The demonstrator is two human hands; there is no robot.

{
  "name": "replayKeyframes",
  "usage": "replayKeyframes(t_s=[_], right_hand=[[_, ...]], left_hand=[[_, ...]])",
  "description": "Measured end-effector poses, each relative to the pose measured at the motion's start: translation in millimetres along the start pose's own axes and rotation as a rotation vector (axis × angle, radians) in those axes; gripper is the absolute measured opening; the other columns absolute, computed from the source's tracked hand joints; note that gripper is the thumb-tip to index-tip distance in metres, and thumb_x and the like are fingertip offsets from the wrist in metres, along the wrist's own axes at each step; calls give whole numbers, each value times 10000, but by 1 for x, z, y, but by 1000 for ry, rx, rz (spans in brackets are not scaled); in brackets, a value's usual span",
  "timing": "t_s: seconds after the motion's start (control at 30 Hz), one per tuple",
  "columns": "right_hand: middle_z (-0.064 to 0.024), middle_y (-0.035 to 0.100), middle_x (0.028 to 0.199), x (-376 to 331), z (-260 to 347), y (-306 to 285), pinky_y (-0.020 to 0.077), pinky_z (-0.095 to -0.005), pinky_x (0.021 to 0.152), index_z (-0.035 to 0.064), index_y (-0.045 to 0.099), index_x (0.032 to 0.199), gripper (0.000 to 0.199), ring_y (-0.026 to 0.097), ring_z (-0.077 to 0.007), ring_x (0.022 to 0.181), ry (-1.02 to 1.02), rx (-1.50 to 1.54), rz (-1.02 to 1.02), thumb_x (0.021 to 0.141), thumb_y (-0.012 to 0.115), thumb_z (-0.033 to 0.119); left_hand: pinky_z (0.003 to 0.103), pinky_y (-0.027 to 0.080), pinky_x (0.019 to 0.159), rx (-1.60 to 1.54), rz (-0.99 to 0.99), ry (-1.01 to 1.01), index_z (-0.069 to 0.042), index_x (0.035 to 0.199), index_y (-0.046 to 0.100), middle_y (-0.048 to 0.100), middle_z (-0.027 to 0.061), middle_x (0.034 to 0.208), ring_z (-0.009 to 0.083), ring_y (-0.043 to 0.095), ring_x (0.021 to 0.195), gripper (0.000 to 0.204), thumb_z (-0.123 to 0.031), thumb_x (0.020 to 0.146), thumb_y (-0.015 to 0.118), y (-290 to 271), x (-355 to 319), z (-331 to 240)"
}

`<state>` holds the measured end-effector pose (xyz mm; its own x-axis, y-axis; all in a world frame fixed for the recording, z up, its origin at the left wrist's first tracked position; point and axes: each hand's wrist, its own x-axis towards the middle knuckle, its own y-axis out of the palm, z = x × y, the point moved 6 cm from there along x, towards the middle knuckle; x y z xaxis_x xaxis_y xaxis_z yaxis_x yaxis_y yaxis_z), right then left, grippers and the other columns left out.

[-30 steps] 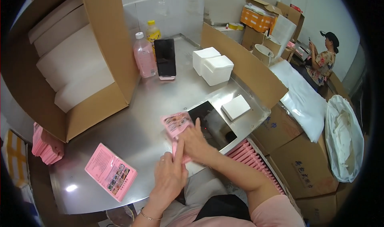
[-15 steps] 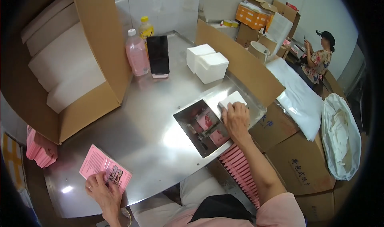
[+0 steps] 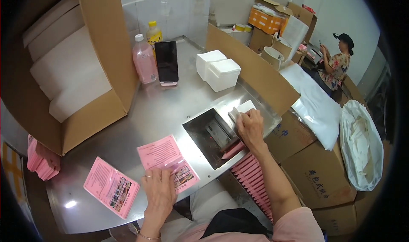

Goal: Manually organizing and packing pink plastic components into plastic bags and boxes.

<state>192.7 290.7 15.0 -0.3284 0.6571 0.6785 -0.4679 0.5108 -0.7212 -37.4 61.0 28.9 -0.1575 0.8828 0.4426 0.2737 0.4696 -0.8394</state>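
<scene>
Left hand (image 3: 159, 191) flat on glossy pink leaflet (image 3: 167, 157); right hand (image 3: 250, 127) (fingers curled) presses white paper stack (image 3: 243, 109).

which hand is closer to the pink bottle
Left. The left hand rests on a pink leaflet below the pink bottle; the right hand is farther off, at the table's right edge.

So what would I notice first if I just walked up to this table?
Probably the bright pink printed leaflets: one lies under the left hand at the near edge of the shiny metal table, another pink leaflet sits to its left. Next, the right hand resting on a small white paper stack beside a dark rectangular opening in the table, with big open cardboard boxes on the left.
</scene>
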Motion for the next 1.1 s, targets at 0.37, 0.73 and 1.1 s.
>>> replayKeyframes(t_s=[0.37,0.73,1.1], right_hand=[[-173,629,959,-86,192,-69,336,-678,1042,14,638,1092,315,636,-327,859,-816,631,130,798,597,121],[-164,610,919,-35,173,-37,464,-445,926,46,603,909,196,616,-330,904,-550,604,-23,723,645,90],[-128,581,837,-5,19,16,467,-422,696,22,615,788,185,556,-294,787,-25,34,88,809,714,177]], left_hand=[[543,390,995,-154,98,16,7,1251,555,470,270,1361,469,446,1247,633,-188,676,734,5,-2,11],[637,205,1042,68,20,-69,-66,1288,536,352,291,1470,503,274,1369,651,-396,752,704,5,3,6],[525,308,854,185,12,-95,-35,1063,628,478,206,1311,422,415,1163,526,-416,722,752,12,8,5]])
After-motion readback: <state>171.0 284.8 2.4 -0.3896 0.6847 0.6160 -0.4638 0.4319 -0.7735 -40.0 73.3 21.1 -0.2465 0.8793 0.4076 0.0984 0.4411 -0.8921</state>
